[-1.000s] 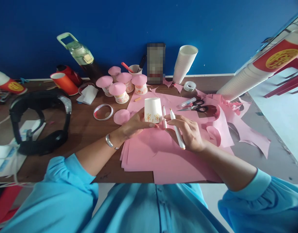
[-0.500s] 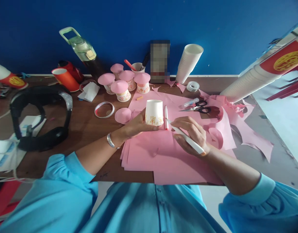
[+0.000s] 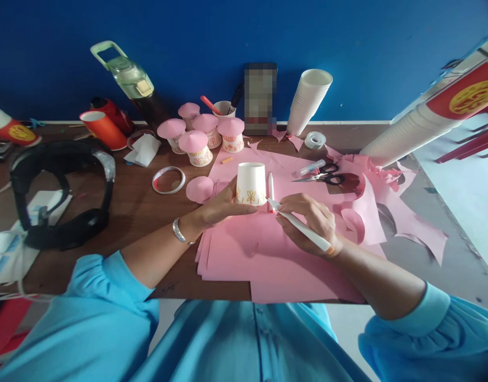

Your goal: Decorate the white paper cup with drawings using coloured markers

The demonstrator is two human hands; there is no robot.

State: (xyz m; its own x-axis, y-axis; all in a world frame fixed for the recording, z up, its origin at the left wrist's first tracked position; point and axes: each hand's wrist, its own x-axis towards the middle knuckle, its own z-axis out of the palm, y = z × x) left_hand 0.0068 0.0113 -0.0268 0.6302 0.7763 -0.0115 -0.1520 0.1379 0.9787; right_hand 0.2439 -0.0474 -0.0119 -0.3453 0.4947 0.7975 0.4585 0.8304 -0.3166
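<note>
Where our left hand (image 3: 223, 206) curls: half open around a white cup (image 3: 251, 178), narrow end up over pink sheets (image 3: 228, 260), midway between the near and far edges of the table (image 3: 180, 271), probably for steadiness.
Right hand (image 3: 316, 216): closed on a white marker (image 3: 310, 233); we see its tip beside the drawn flowers (image 3: 251, 197), likely slanted for control.
Pen cup (image 3: 225, 109): far edge, holding a red pen (image 3: 209, 104) and black marker (image 3: 236, 98).
Cup stack (image 3: 310, 101): far edge, nested mouth up, presumably saving room.

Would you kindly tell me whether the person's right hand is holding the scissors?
No, the right hand holds a white marker, while the scissors lie apart from it.
</note>
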